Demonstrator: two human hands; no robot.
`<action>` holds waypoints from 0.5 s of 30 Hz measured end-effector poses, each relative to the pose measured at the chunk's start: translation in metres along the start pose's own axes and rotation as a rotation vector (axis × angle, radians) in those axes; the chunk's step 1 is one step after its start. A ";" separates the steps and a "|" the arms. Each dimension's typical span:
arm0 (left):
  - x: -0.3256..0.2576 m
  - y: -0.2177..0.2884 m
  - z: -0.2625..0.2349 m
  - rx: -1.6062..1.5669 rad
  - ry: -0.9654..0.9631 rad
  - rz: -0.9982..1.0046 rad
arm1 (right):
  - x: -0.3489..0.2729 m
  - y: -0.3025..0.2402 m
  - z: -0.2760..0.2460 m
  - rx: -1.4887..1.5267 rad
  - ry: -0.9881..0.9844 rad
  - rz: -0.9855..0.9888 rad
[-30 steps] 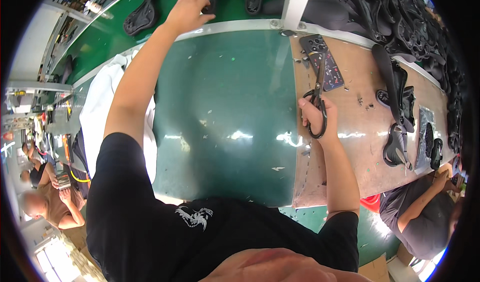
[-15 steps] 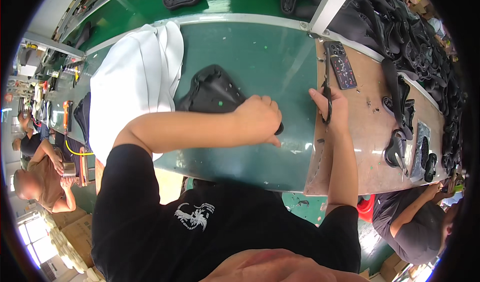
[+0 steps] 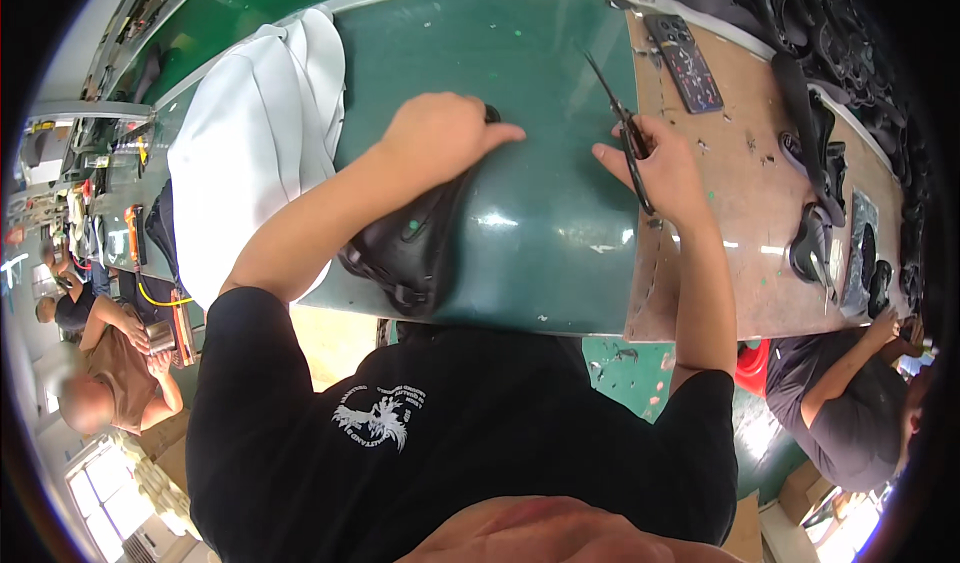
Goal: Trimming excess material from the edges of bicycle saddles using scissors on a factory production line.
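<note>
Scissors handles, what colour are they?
The scissors handles are black, seen best in the head view.

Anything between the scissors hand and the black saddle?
Nothing visible stands between the right hand with the scissors and the black saddle's wider near part, only green tabletop. At the narrow far end, the left hand covers it.

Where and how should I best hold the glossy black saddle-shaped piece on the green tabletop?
Take the glossy black saddle-shaped piece by its narrow nose, probably from the left and above: that slim end points away from your body and fits within your bare left hand, while the wide end nearest you looks too broad to wrap.
</note>
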State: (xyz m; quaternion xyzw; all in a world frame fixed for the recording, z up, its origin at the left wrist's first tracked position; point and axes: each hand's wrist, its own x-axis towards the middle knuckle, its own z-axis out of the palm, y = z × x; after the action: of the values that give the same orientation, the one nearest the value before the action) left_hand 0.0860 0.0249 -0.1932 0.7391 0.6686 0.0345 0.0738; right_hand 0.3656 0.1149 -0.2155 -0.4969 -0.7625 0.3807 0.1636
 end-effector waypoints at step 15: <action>-0.012 -0.038 0.027 -0.418 0.293 0.215 | -0.030 -0.046 0.013 -0.570 0.199 -0.489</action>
State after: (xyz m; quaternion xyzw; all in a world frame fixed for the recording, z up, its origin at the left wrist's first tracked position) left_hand 0.0512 0.0144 -0.2253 0.7616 0.5683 0.2858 0.1233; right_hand 0.3423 0.0732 -0.1860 -0.3606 -0.9140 0.0534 0.1780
